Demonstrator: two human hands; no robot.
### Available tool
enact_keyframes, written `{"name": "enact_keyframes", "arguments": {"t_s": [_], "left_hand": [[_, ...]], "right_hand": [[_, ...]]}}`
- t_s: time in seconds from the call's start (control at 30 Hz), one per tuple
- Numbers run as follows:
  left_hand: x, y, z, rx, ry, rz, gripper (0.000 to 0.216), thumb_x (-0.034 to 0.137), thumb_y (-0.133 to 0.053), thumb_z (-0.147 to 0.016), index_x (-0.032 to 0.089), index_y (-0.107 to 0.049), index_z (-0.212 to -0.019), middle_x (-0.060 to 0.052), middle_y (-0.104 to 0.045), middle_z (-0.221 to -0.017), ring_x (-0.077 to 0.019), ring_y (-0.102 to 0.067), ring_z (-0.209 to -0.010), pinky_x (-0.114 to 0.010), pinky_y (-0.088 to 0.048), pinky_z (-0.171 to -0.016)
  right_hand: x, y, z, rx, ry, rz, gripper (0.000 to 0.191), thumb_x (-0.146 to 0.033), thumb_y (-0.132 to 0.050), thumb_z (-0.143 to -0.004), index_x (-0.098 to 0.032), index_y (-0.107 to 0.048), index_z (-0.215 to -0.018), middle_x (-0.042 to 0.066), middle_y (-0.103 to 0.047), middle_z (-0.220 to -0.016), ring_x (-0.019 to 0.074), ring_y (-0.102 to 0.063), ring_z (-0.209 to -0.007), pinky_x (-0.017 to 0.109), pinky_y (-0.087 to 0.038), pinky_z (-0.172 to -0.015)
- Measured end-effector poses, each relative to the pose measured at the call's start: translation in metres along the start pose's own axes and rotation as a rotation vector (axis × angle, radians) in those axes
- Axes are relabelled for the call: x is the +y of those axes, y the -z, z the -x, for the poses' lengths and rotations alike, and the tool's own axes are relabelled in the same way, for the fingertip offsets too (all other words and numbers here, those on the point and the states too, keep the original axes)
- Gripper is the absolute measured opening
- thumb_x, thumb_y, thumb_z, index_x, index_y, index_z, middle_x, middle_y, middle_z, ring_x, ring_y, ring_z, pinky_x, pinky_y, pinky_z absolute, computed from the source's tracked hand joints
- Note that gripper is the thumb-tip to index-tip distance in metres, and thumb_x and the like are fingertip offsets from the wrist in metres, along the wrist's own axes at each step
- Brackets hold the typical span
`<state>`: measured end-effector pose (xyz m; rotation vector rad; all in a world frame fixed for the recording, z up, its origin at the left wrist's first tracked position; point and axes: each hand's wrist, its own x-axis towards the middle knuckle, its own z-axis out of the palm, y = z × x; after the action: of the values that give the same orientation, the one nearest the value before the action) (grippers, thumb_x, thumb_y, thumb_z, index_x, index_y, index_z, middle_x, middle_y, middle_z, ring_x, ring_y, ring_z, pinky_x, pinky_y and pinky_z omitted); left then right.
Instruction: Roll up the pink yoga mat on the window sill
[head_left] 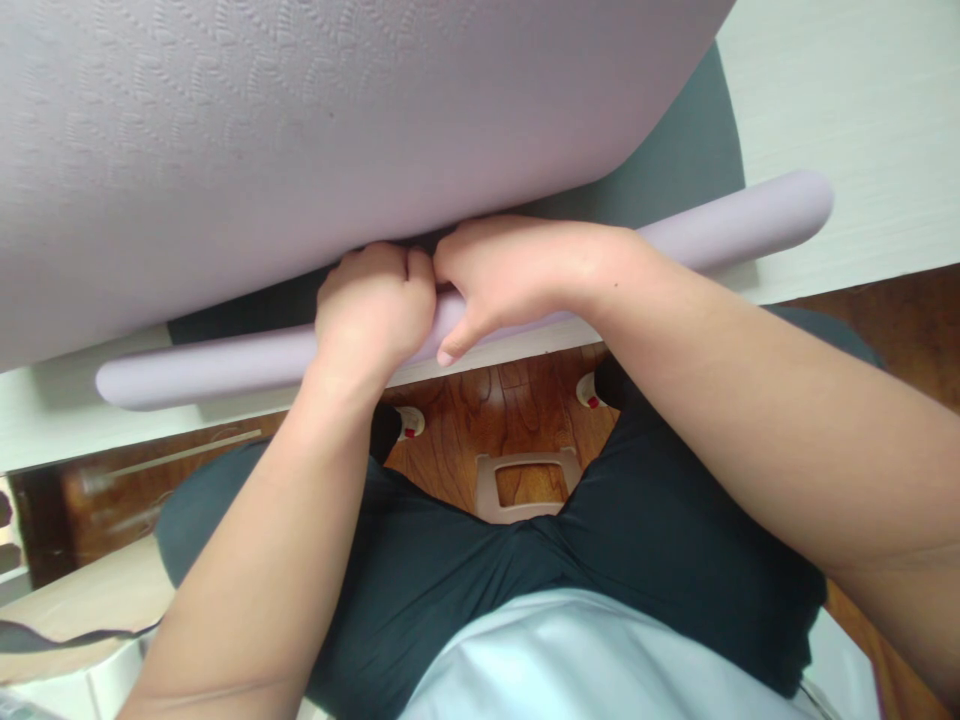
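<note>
A long lavender tube (214, 368) with rounded ends lies slantwise along the near edge of the white table. My left hand (377, 305) is closed over the tube's middle, knuckles up, with its fingertips hidden on the far side. Right beside it, touching it, my right hand (517, 270) lies across the same tube. Its thumb rests on the near side and its other fingers curl down behind, mostly out of sight. Just beyond both hands rises a large lavender panel (315, 150) with an embossed wavy pattern. Under the panel shows a dark grey surface (682, 150).
The white table (855, 100) reaches off to the right. Below its edge are my legs in dark shorts (480, 570) and a wooden floor (499, 400). A beige frame-like piece (529, 460) is between my knees. Pale items (82, 650) stand at the lower left.
</note>
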<state>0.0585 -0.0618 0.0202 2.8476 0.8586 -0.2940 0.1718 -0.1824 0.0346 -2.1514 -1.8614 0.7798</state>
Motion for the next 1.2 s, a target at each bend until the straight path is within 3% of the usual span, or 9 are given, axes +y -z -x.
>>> {"name": "enact_keyframes", "arguments": {"t_s": [0.13,0.33,0.57,0.73,0.87,1.2], "left_hand": [[0.0005,-0.0003,-0.0003,0.001,0.008,-0.005,0.056,0.038,-0.025,-0.1,0.015,-0.075,-0.105,-0.02,-0.075,-0.114,-0.0348,-0.069,-0.102,-0.045,-0.049,-0.086],[-0.0002,0.0002,0.0009,-0.001,-0.003,-0.002,0.056,0.039,-0.024,-0.101,0.014,-0.074,-0.109,-0.018,-0.074,-0.117,-0.0337,-0.068,-0.103,-0.044,-0.048,-0.089],[-0.0014,-0.0004,0.0013,-0.001,0.007,-0.006,0.057,0.041,-0.023,-0.101,0.016,-0.073,-0.107,-0.014,-0.075,-0.116,-0.0301,-0.066,-0.103,-0.041,-0.047,-0.088],[-0.0021,-0.0006,0.0001,-0.006,-0.01,-0.017,0.057,0.039,-0.022,-0.1,0.015,-0.073,-0.106,-0.018,-0.075,-0.115,-0.0325,-0.067,-0.1,-0.043,-0.047,-0.085],[-0.0012,-0.0005,0.001,-0.02,-0.004,0.023,0.056,0.041,-0.023,-0.101,0.017,-0.073,-0.11,-0.017,-0.073,-0.119,-0.0339,-0.066,-0.109,-0.044,-0.045,-0.094],[-0.0011,-0.0002,0.001,-0.006,0.013,0.057,0.057,0.041,-0.024,-0.101,0.014,-0.073,-0.109,-0.018,-0.074,-0.119,-0.0352,-0.067,-0.107,-0.046,-0.046,-0.092]], "right_hand": [[-0.0016,-0.0003,-0.0001,0.022,-0.024,0.012,0.065,-0.069,-0.072,-0.075,-0.015,-0.08,-0.111,0.009,-0.078,-0.095,0.0204,-0.066,-0.074,0.03,-0.039,-0.061],[-0.0024,0.0029,-0.0042,-0.082,-0.095,-0.02,0.07,-0.069,-0.078,-0.071,-0.016,-0.077,-0.117,0.013,-0.078,-0.101,0.0278,-0.069,-0.089,0.033,-0.044,-0.073],[-0.002,0.0035,-0.0043,-0.113,-0.142,-0.049,0.068,-0.07,-0.078,-0.071,-0.019,-0.077,-0.117,0.013,-0.078,-0.104,0.0287,-0.068,-0.095,0.034,-0.044,-0.077],[-0.0011,0.0008,-0.0027,-0.061,-0.078,-0.015,0.069,-0.07,-0.076,-0.071,-0.018,-0.078,-0.117,0.012,-0.078,-0.102,0.0266,-0.069,-0.088,0.032,-0.044,-0.072],[0.0005,-0.003,0.0002,0.041,-0.005,-0.002,0.066,-0.071,-0.07,-0.074,-0.017,-0.08,-0.11,0.009,-0.078,-0.097,0.0215,-0.066,-0.074,0.031,-0.04,-0.061],[-0.0017,0.0012,-0.0012,-0.023,-0.053,-0.002,0.064,-0.068,-0.076,-0.072,-0.019,-0.079,-0.112,0.01,-0.078,-0.096,0.0227,-0.068,-0.08,0.031,-0.042,-0.066]]}}
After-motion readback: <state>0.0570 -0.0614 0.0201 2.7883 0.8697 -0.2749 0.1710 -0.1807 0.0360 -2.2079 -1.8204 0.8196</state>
